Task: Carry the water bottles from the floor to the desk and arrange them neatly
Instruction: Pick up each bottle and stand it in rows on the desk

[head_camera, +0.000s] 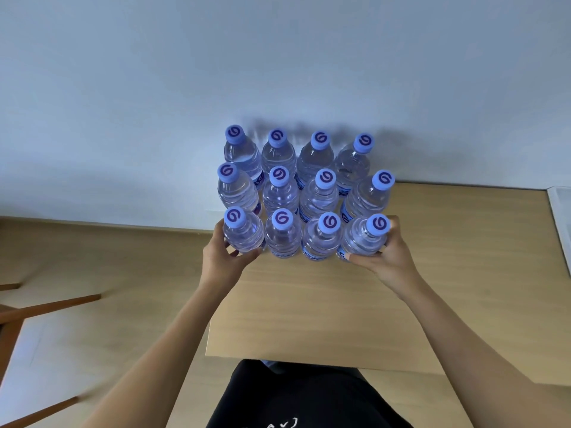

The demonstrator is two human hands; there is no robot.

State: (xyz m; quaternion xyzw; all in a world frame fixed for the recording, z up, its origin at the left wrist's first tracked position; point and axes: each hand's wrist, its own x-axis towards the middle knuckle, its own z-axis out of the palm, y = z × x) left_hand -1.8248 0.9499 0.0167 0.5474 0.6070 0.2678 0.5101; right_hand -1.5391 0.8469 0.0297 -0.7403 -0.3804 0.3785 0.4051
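Several clear water bottles with blue caps stand upright in three tidy rows at the far edge of the light wooden desk (309,304), against the wall. My left hand (224,257) grips the near-left bottle (242,233) from its left side. My right hand (384,257) grips the near-right bottle (366,239) from its right side. Two more bottles (284,236) stand between these two in the front row.
A pale wall rises right behind the bottles. The wooden floor (108,273) lies left of the desk, with brown chair legs (49,307) at the far left. A white object (560,217) sits at the right edge.
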